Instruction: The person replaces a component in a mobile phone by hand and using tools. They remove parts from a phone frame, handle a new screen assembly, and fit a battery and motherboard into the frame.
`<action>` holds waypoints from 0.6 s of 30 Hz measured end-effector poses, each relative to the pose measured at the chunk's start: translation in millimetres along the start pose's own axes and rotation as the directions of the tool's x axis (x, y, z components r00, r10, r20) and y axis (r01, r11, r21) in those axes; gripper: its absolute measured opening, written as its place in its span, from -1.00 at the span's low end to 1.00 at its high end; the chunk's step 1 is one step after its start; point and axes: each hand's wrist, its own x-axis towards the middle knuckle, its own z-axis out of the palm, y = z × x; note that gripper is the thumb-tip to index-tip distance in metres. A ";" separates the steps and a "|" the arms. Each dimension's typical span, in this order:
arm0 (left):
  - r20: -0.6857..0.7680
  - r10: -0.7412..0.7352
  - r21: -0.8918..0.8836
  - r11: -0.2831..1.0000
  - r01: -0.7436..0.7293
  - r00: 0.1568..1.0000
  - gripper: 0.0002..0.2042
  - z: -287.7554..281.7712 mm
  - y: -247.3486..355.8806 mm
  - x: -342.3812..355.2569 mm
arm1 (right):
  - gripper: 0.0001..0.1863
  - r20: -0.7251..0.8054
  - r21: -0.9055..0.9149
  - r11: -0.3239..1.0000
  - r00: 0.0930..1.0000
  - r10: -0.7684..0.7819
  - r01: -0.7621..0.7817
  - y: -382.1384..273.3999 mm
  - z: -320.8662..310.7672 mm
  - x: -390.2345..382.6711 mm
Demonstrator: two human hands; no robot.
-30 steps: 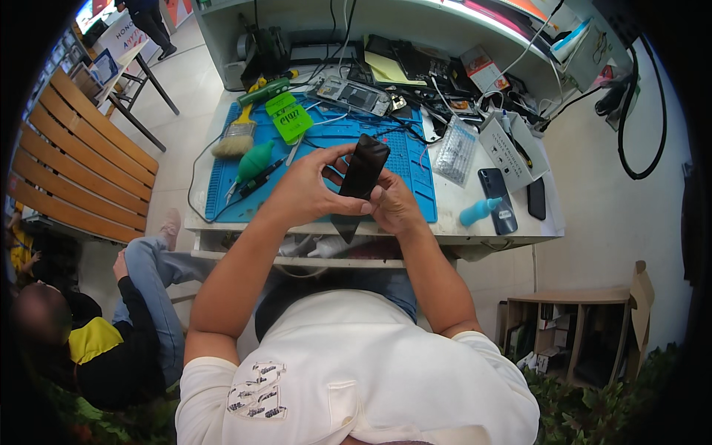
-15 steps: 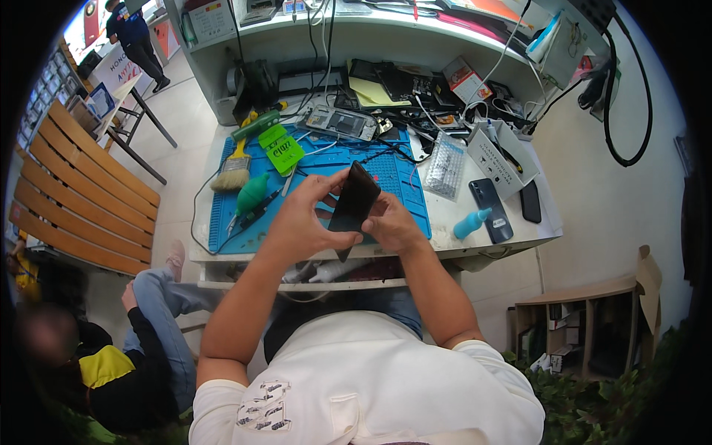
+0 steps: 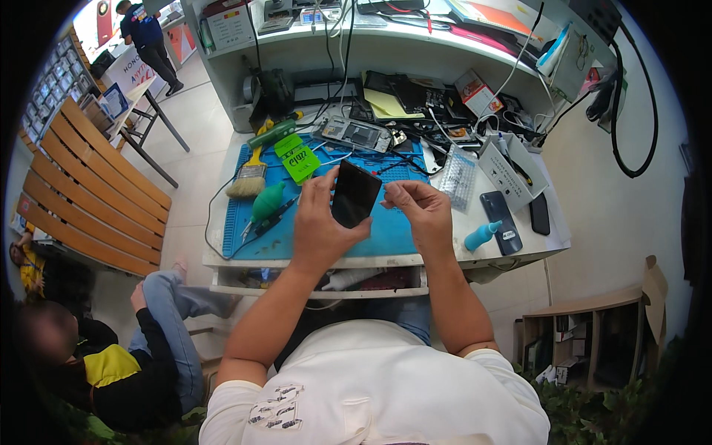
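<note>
My left hand (image 3: 320, 222) grips a black smartphone (image 3: 357, 194), its dark glossy screen facing up, over the blue work mat (image 3: 389, 231). Just right of the phone, my right hand (image 3: 419, 208) is pinched closed, apart from it; whatever its fingertips hold is too small to make out. Behind the phone lie a bright green packet (image 3: 295, 157) and an opened phone body (image 3: 351, 135). Left of my hands are a paintbrush (image 3: 247, 181) and a green air blower (image 3: 267, 201). A blue bottle (image 3: 478, 239) and a dark phone (image 3: 500, 221) lie to the right.
The desk holds tangled cables (image 3: 434, 137), bubble wrap (image 3: 457, 179) and a white box (image 3: 504, 182). An open drawer (image 3: 320, 291) is below. A seated person (image 3: 162, 326) is at my lower left near a slatted wooden bench (image 3: 89, 182); another person (image 3: 144, 41) stands farther back.
My right hand has let go of the phone and moved rightward, fingers pinched. My left hand still grips the phone, now more upright and flatter toward me. The view has shifted slightly.
</note>
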 end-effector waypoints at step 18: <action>-0.066 0.080 0.091 0.993 -0.074 0.995 -0.06 9.4 -7.4 -6.5 | -0.75 -0.061 0.021 0.989 0.987 0.150 -0.149 -1.9 0.6 12.9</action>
